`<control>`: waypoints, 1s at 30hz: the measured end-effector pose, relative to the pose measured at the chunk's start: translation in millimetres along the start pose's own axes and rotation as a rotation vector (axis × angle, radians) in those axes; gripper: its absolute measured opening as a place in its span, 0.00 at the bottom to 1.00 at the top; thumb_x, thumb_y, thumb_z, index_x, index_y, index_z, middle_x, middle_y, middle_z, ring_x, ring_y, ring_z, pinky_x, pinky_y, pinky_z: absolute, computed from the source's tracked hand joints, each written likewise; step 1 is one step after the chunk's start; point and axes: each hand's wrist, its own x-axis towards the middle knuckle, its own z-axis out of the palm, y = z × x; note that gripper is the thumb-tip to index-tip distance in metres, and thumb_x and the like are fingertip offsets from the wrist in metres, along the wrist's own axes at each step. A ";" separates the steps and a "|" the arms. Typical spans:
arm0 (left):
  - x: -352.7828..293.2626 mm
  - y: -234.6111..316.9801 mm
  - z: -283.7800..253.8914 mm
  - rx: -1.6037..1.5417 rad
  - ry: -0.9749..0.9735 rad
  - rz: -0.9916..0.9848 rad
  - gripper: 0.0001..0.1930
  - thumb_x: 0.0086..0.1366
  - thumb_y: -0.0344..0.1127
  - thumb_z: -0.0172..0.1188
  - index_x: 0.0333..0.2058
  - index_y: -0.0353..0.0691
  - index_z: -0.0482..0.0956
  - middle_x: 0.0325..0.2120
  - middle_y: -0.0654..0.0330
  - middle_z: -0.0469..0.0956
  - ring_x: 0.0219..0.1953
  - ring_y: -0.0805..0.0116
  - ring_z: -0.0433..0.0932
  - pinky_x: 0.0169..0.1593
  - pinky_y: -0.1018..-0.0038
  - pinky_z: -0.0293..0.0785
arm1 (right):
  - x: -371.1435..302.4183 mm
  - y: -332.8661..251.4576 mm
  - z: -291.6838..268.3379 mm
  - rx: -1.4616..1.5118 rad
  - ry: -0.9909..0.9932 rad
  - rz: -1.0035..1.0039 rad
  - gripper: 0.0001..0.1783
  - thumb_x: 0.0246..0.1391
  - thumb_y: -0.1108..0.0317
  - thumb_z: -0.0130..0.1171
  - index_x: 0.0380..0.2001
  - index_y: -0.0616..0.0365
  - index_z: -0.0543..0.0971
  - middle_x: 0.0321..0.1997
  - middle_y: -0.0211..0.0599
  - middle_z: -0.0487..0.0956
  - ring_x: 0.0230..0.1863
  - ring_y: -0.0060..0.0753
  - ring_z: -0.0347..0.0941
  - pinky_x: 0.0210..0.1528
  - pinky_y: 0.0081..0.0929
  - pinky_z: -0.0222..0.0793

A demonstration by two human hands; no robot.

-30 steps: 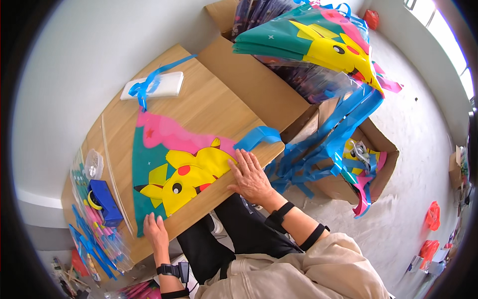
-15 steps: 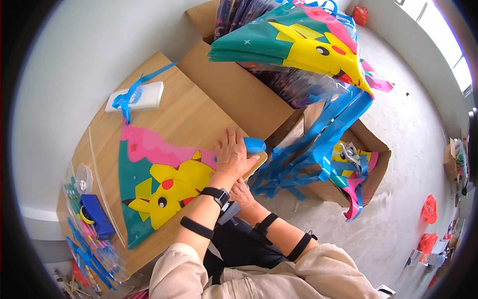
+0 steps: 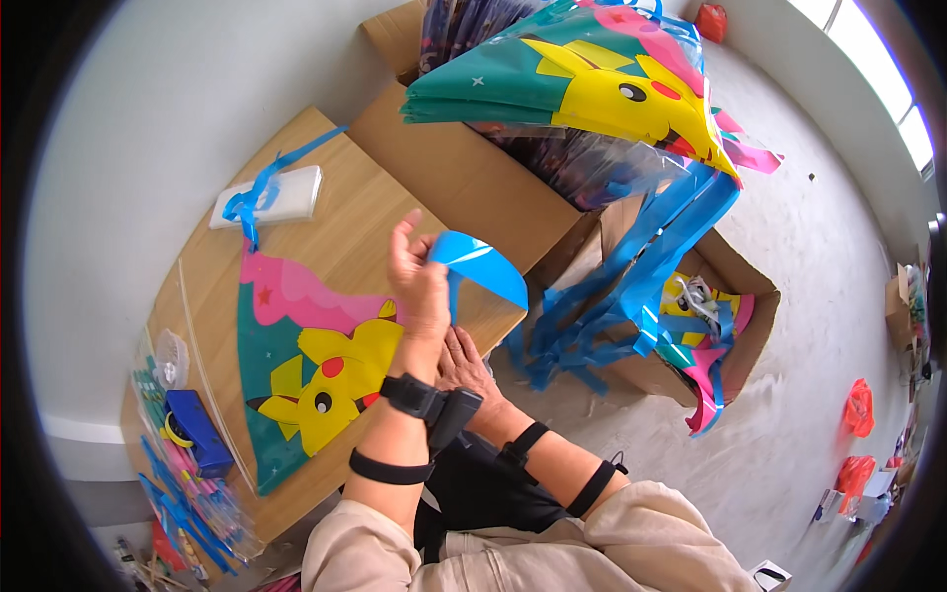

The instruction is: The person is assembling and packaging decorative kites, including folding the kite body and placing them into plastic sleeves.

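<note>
My left hand (image 3: pixel 419 281) is raised over the tabletop near its right corner, pinching a shiny blue ribbon (image 3: pixel 478 259) that arches away to the right. Lower down, my right hand (image 3: pixel 468 370) rests at the table's edge with its fingers stretched out, partly behind my left wrist. A triangular plastic kite (image 3: pixel 306 316), pink and green with a yellow cartoon animal, lies flat on the table to the left of both hands. Its lower right part is hidden under my left forearm. Another blue ribbon (image 3: pixel 266 183) trails from the kite's far corner.
A white stack of sheets (image 3: pixel 296 195) lies at the far left of the wooden table (image 3: pixel 365 197). Blue tape dispenser (image 3: pixel 197 434) and pens stand at the left edge. Beyond are a large carton (image 3: pixel 464 168), similar kites (image 3: pixel 612 99) with hanging ribbons, and an open box (image 3: pixel 755 345).
My left hand has lifted from the table's corner and moved up and left, drawing the blue ribbon into an arch. The right hand has shifted slightly left along the edge.
</note>
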 end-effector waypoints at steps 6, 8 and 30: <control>-5.1 98.6 -68.4 0.063 -0.936 -0.300 0.35 0.58 0.37 0.67 0.61 0.34 0.62 0.29 0.58 0.78 0.32 0.70 0.78 0.40 0.74 0.73 | -6.9 0.7 5.5 0.060 -0.032 0.023 0.37 0.50 0.51 0.58 0.58 0.65 0.67 0.66 0.53 0.62 0.70 0.56 0.52 0.72 0.52 0.38; -13.1 131.6 -108.9 0.699 -1.302 -0.395 0.32 0.50 0.34 0.70 0.56 0.40 0.72 0.30 0.61 0.79 0.35 0.72 0.78 0.42 0.74 0.72 | -10.6 6.2 21.7 0.014 -0.052 -0.079 0.37 0.51 0.50 0.58 0.58 0.64 0.68 0.65 0.53 0.63 0.69 0.56 0.52 0.72 0.53 0.39; -69.3 67.7 -162.1 1.103 -0.475 -0.023 0.21 0.57 0.37 0.67 0.46 0.31 0.75 0.42 0.46 0.76 0.44 0.46 0.75 0.46 0.62 0.73 | -5.1 -4.6 16.4 0.121 0.076 0.031 0.27 0.55 0.52 0.56 0.51 0.60 0.73 0.56 0.45 0.71 0.64 0.50 0.60 0.68 0.56 0.46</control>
